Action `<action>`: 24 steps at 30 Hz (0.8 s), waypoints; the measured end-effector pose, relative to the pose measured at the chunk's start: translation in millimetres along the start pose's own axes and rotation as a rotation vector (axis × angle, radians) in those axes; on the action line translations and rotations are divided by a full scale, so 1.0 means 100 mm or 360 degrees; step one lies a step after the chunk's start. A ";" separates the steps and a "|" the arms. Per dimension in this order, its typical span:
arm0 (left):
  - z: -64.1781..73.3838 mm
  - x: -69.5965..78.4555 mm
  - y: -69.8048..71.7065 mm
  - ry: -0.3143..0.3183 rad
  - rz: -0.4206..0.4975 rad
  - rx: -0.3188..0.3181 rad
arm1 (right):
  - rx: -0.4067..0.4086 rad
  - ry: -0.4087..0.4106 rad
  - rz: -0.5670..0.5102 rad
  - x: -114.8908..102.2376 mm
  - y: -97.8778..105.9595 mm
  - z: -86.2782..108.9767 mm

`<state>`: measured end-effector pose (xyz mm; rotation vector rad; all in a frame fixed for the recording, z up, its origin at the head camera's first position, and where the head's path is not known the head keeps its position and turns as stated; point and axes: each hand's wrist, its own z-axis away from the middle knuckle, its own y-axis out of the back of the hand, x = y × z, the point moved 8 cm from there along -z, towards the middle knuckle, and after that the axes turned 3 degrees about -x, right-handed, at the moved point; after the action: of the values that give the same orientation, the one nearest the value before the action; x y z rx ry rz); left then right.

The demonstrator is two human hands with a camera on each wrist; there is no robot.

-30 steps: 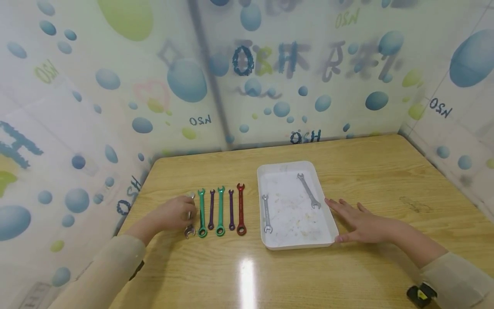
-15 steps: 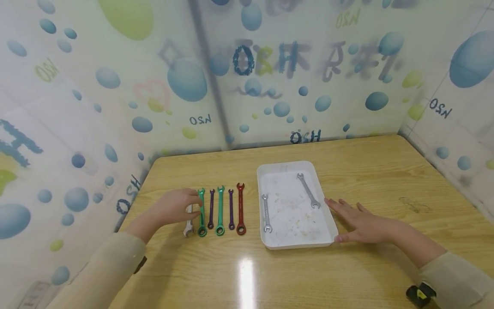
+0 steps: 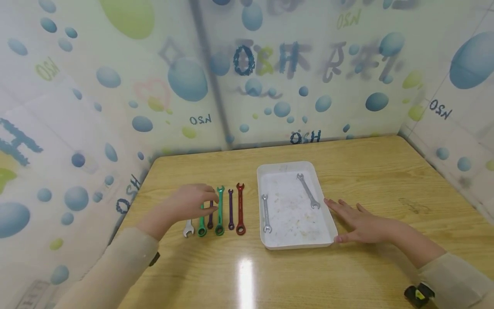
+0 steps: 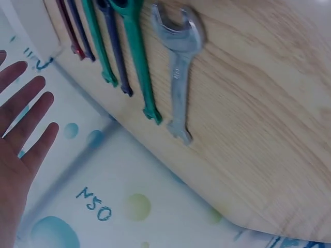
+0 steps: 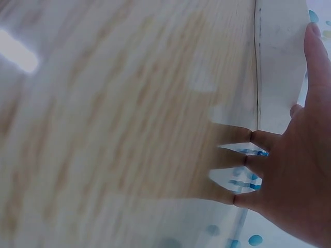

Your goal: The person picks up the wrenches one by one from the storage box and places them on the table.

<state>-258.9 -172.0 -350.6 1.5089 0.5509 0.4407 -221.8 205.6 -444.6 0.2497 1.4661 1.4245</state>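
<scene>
My left hand (image 3: 191, 202) is above the left part of a row of wrenches, holding nothing; the left wrist view shows its fingers (image 4: 23, 121) spread. It partly covers a silver open-end wrench (image 3: 188, 228), a green ratchet wrench (image 3: 202, 231) and a purple wrench (image 3: 210, 224). To the right lie a second green wrench (image 3: 220, 210), another purple wrench (image 3: 230, 210) and a red wrench (image 3: 240, 210). My right hand (image 3: 364, 224), fingers extended, touches the right side of a white tray (image 3: 296, 247). Two silver wrenches lie inside, one at left (image 3: 266, 213), one slanted at upper right (image 3: 308, 192).
Everything stands on a wooden table (image 3: 193, 274), lit by a bright reflection near its front. Walls (image 3: 278, 86) with printed bubbles and lettering enclose the back and both sides. Bare wood lies between the red wrench and the tray.
My left hand has left the silver wrench, which lies at the row's left end, and has moved right above the green and purple ones. My right hand stays at the tray.
</scene>
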 end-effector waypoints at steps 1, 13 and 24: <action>-0.02 0.02 0.01 -0.0007 -0.0003 -0.0003 | -0.0003 -0.0001 -0.0004 0.00 0.00 0.00; -0.37 0.23 0.09 -0.0017 0.0014 -0.0020 | -0.0007 -0.0016 -0.0037 -0.01 0.00 0.00; -0.76 0.47 0.12 -0.0084 -0.0015 -0.0052 | -0.0008 -0.0010 -0.0033 0.01 -0.01 0.01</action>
<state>-265.3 -82.9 -340.6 1.4820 0.5068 0.3996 -221.3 206.2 -445.2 0.2349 1.4562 1.4095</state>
